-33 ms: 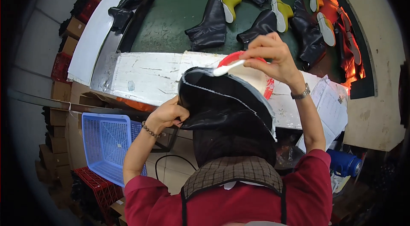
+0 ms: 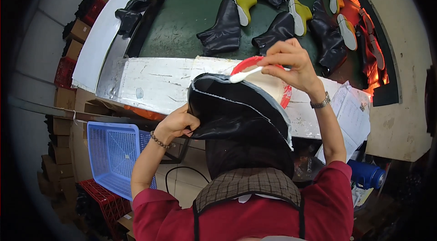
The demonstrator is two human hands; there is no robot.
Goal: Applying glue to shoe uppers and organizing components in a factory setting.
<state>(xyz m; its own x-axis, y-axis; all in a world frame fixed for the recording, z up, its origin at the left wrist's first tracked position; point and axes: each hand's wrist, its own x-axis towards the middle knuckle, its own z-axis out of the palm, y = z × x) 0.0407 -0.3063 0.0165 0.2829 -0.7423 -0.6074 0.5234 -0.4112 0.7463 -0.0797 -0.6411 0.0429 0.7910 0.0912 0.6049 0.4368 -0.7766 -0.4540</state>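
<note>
My left hand (image 2: 175,125) grips the left edge of a black boot upper (image 2: 236,109) with a pale trimmed rim, held up in front of me. My right hand (image 2: 291,61) holds a white brush (image 2: 243,76) whose tip rests at the upper's top edge. Right behind it a red bowl (image 2: 284,95) with white paste stands on the scuffed white worktop (image 2: 154,81). Beyond the worktop, a green conveyor belt (image 2: 186,18) carries several black boot uppers (image 2: 223,27) on yellow-green forms (image 2: 243,4).
A blue plastic basket (image 2: 114,150) sits at lower left above a red crate (image 2: 102,202). Papers (image 2: 353,116) lie at the worktop's right end, with a blue motor (image 2: 368,175) below. An orange glowing heater (image 2: 371,65) borders the belt's right side. Cardboard boxes (image 2: 75,34) are stacked at left.
</note>
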